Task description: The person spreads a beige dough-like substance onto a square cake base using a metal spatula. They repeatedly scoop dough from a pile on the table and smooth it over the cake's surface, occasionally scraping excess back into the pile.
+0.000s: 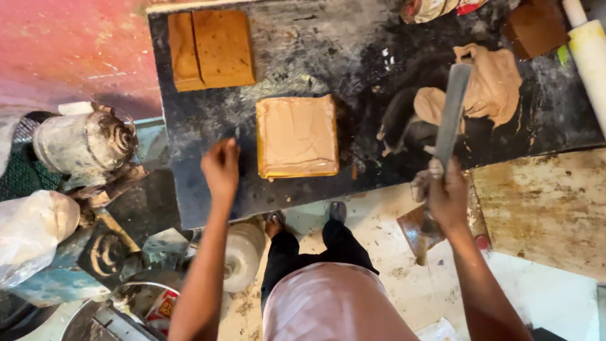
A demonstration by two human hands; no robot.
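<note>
Head view: right hand [447, 197] has a closed grip on a long spatula [452, 113] above the icing heap [486, 88]; left hand [221, 167], fingers curled, rests on the dark worktop [303, 50] beside the iced cake [297, 136].

Long flat metal spatula blade [452, 113]: dull grey, smeared. Square cake slab [297, 136]: smooth matt tan icing coat. Bare brown sponge cake [211, 49]: porous, matt. Dark worktop [303, 44]: scuffed, flour-streaked, worn finish.

Right hand [447, 192] holds a long spatula [452, 113] over brown icing [489, 85]; left hand [221, 167] rests beside the iced cake [297, 136].
</note>
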